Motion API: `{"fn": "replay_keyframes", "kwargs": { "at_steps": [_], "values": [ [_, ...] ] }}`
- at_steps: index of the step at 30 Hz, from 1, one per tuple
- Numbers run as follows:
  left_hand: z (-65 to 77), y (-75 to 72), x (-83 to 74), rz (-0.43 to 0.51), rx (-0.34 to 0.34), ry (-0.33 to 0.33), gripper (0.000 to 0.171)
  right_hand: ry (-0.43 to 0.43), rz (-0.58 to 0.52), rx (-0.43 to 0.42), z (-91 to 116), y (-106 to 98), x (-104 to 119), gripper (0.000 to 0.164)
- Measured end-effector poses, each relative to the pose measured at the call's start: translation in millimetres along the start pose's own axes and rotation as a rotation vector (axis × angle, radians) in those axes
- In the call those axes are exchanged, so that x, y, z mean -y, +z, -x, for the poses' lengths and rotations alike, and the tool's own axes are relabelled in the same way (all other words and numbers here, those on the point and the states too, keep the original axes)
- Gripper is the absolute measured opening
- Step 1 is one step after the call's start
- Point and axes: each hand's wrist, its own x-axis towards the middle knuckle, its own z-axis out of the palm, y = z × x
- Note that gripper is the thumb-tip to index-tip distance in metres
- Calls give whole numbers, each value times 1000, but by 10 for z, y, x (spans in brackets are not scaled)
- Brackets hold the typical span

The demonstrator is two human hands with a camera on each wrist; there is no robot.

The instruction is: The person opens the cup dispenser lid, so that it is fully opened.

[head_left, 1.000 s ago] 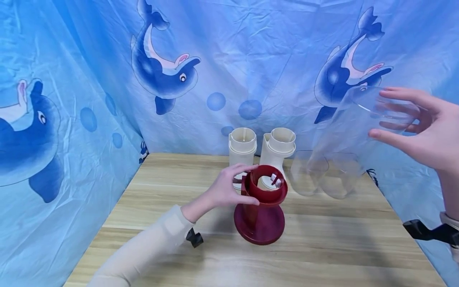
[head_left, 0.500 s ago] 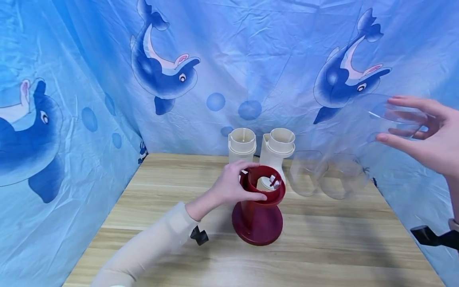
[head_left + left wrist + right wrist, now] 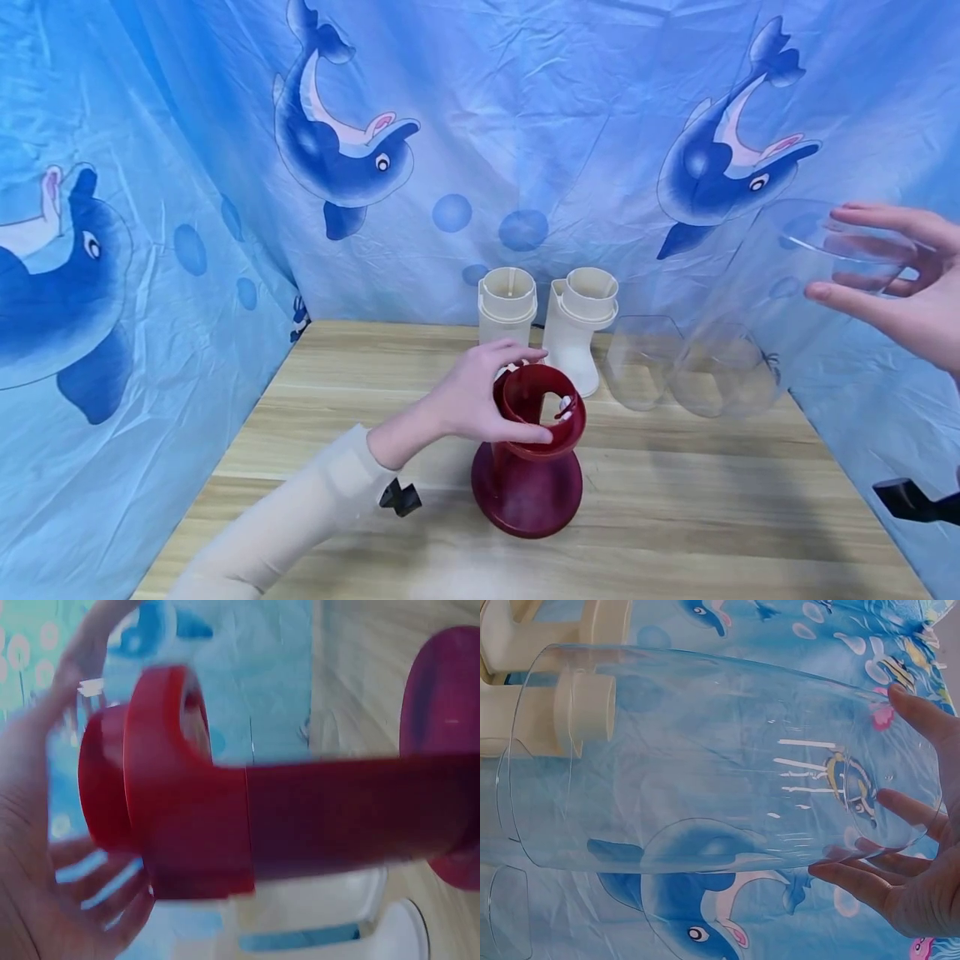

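Observation:
The red stand (image 3: 528, 492) has a round base, a post and a ring-shaped cup on top. My left hand (image 3: 476, 396) holds that upper ring from the left, thumb at the front and fingers behind. A small white part (image 3: 565, 408) shows inside the ring. In the left wrist view the red stand (image 3: 195, 832) lies across the picture, with the hand around its top end. At the right, raised above the table, my right hand (image 3: 911, 267) grips a clear tapered container by its upper end. In the right wrist view the clear container (image 3: 705, 772) has its wide end away from the fingers.
Two cream-white stands (image 3: 573, 333) of similar shape are behind the red one, at the back of the wooden table (image 3: 360, 367). Two clear containers (image 3: 637, 375) stand to their right. A blue dolphin-print curtain (image 3: 525, 125) surrounds the table's back and sides.
The red stand has shifted toward me and slightly left in my left hand. My right hand has moved a little right and lower with the clear container.

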Motion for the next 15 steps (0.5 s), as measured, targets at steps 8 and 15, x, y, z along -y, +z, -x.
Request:
{"fn": "replay_keyframes", "kwargs": {
  "at_steps": [8,15],
  "values": [
    [-41,-39,-15,23,36,-37,85,1,-9,12,-9,24,-26,74],
    [-68,-230,176,109,167,70,84,2,10,12,34,38,9,74]
  ]
}}
